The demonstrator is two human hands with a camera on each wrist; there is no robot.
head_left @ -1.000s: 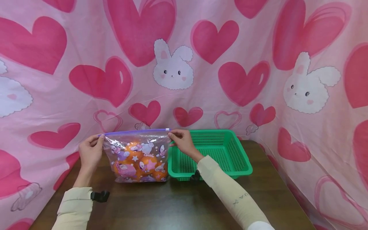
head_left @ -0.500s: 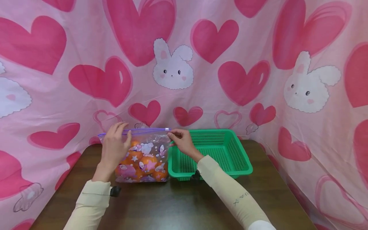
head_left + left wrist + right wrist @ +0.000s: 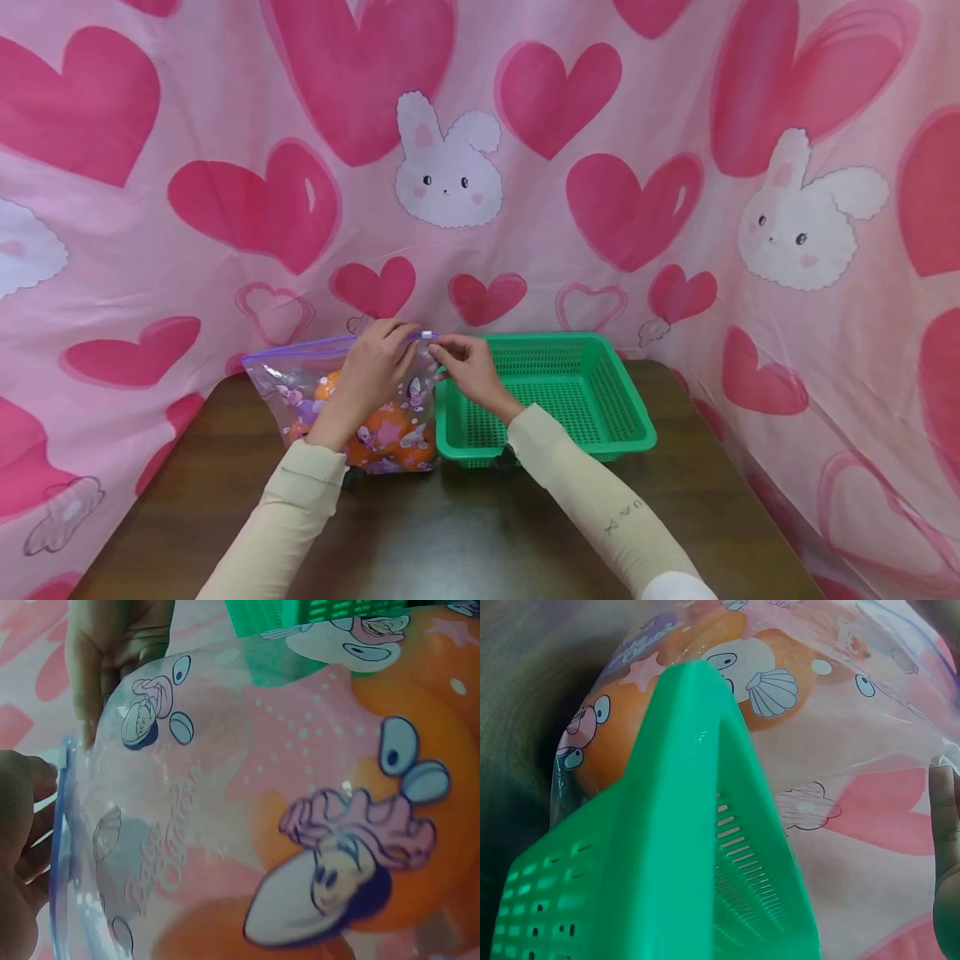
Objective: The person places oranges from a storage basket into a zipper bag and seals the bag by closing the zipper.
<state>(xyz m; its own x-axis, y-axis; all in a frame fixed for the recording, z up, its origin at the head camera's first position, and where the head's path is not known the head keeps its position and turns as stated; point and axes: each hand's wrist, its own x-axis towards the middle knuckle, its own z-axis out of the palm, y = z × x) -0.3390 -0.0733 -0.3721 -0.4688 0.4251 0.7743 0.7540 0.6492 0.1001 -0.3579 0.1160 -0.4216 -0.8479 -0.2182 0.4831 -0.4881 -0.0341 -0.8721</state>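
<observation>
A clear zip bag with purple zip edge and cartoon prints stands on the table at the left in the head view. Orange round fruits that look like oranges show through its plastic. My right hand pinches the bag's top right corner, beside the white zip slider. My left hand is in front of the bag, fingers reaching toward the slider. In the left wrist view, the left thumb and fingers lie at the zip edge; whether they touch the slider I cannot tell.
A green slotted plastic basket stands close to the bag's right side, under my right forearm. Both are on a dark wooden table. A pink cloth with hearts and rabbits hangs behind and at the sides.
My left hand has let go of the bag's top left corner and moved right along the zip edge to near the slider. The right hand stays at its corner.
</observation>
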